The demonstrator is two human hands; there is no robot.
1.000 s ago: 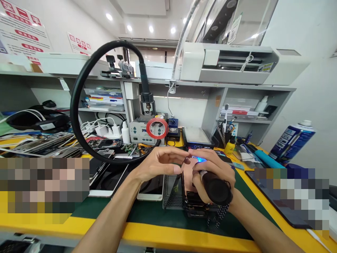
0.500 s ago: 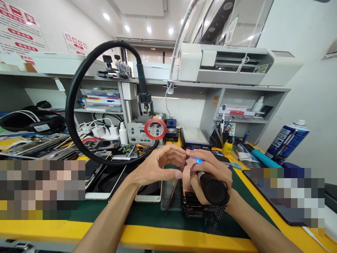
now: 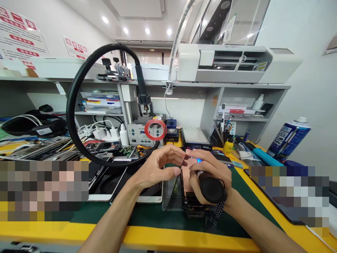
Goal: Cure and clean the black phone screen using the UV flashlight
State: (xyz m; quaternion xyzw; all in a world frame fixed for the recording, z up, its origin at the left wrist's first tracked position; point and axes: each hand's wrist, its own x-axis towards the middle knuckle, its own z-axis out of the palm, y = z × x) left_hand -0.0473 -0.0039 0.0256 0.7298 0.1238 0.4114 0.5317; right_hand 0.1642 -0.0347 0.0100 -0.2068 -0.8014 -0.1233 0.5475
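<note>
My right hand (image 3: 210, 172) is wrapped round a black flashlight (image 3: 212, 189), its butt end towards me and a braided strap (image 3: 218, 215) hanging from it. Blue light falls just beyond it on a copper-coloured surface (image 3: 187, 174) of an opened phone-like device, whose dark lower end (image 3: 195, 207) faces me. My left hand (image 3: 155, 167) is curved at the device's left side. Its thumb and fingertips hold a thin dark panel (image 3: 173, 191), seen nearly edge-on and tilted. The right fingertips meet the left ones near the panel's top.
A green mat (image 3: 147, 218) covers the yellow bench. Phones (image 3: 150, 193) with dark screens lie to the left. Overhead arches a thick black hose (image 3: 70, 112), with a red tape roll (image 3: 155, 130) behind. A blue spray can (image 3: 288, 138) stands at right.
The thin panel has tilted slightly and now looks darker and narrower. Less blue light shows past my right hand. Both hands keep nearly the same place.
</note>
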